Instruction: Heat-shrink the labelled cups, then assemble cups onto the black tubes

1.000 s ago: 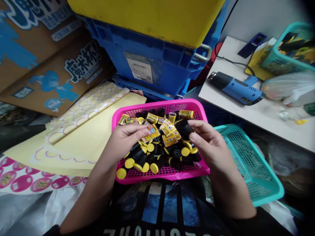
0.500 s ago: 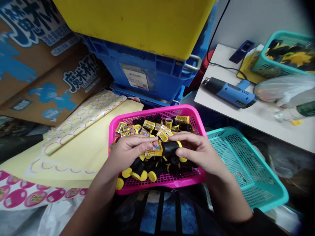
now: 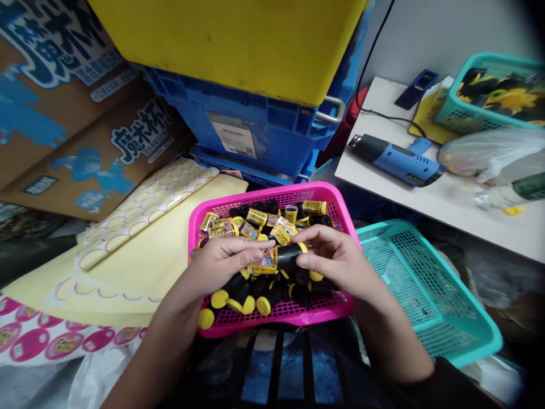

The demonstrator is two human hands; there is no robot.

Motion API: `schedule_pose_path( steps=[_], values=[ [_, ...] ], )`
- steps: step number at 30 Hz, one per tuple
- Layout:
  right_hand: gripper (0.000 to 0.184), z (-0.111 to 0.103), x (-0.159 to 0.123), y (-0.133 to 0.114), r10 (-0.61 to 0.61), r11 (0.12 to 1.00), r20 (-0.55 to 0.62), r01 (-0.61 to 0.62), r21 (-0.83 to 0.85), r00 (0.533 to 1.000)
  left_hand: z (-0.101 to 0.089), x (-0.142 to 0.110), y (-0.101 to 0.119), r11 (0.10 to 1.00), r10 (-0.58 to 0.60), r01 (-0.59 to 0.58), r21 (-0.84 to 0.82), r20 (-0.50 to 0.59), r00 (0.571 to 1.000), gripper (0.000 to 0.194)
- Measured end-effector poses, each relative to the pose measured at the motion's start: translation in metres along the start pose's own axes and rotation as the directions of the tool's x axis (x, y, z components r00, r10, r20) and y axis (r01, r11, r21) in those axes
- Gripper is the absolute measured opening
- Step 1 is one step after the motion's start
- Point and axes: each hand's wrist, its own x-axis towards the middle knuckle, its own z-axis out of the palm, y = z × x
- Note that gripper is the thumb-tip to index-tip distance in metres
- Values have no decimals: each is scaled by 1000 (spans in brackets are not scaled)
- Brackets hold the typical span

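Over a pink basket (image 3: 336, 199), my two hands hold a small black bottle (image 3: 288, 257) with a yellow cap, lying sideways. My left hand (image 3: 225, 261) pinches a printed yellow sleeve label (image 3: 264, 261) at the bottle's left end. The label appears to reach only the end of the black body; how far it overlaps is unclear. My right hand (image 3: 334, 258) grips the yellow-capped end between thumb and fingers. Beneath them, the basket carries several black bottles with yellow caps (image 3: 264, 305), some wrapped in yellow labels (image 3: 258, 216).
To the right stands a turquoise basket (image 3: 468, 335). On the white table (image 3: 460, 207) lie a blue heat gun (image 3: 395, 160), a plastic bag and another filled turquoise basket (image 3: 451, 116). Blue crates (image 3: 281, 130) and printed cardboard boxes (image 3: 140, 147) rise behind. Yellowish sheets (image 3: 140, 255) spread left.
The bottle and my right hand have shifted slightly left toward my left hand. The label now shows a little less length between the left fingers and the black body.
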Motion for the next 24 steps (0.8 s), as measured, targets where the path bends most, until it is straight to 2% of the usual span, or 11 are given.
schedule_pose_path(
  steps=[2, 7, 12, 17, 24],
  values=[
    [36, 2, 2, 0, 28, 999, -12, -28, 36, 1000, 1, 0, 1, 1000, -10, 11, 5, -27, 1000, 27],
    [45, 3, 7, 2, 182, 962, 28, -184, 203, 983, 1, -1, -1, 1000, -6, 5, -17, -40, 999, 34],
    [50, 3, 8, 8, 197, 930, 24, -195, 312, 980, 1, 0, -3, 996, -75, 75, -42, -7, 997, 48],
    [47, 3, 8, 10, 181, 956, 21, -180, 230, 983, 2, 1, -5, 998, -67, 67, 3, 5, 998, 48],
    [45, 18, 8, 8, 98, 991, -107, -87, 102, 989, 8, 5, 0, 999, -26, 26, 19, 1, 1000, 35]
  ],
)
